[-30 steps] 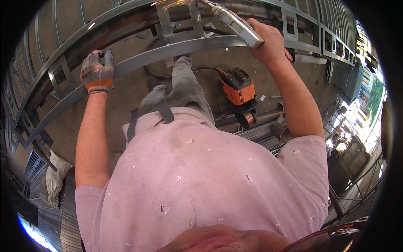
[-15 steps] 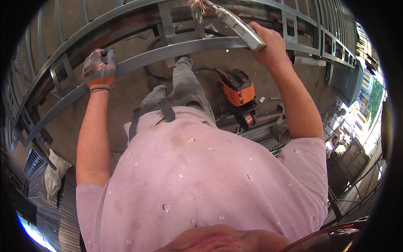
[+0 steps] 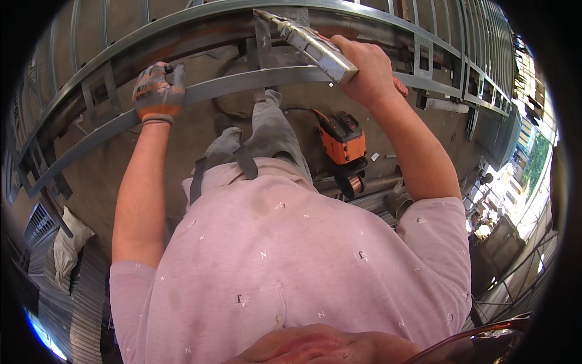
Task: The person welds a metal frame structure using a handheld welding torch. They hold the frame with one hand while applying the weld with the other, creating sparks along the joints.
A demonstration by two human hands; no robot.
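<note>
My left hand (image 3: 159, 91), in a grey and orange work glove, is closed round the near rail (image 3: 242, 80) of a grey metal frame. My bare right hand (image 3: 368, 67) grips the rear of a silver, scuffed welding gun (image 3: 312, 48). The gun's narrow tip points up and left, close to the top of a short upright piece (image 3: 262, 45) between the near rail and the far rail (image 3: 200, 13). No sparks show at the tip. A bit of red shows beside my right wrist; what it is I cannot tell.
On the floor beyond my legs stands an orange and black welding machine (image 3: 342, 142), with a copper-coloured wire spool (image 3: 351, 185) beside it. A dark cable (image 3: 227, 109) curves across the floor. A pale sack (image 3: 70, 246) lies at left on corrugated sheets. Parallel bars (image 3: 485, 36) run at far right.
Sparks at the gun's tip have gone out. My right hand and the gun have shifted left and slightly down. My gloved left hand appears a little further right, still on the rail.
</note>
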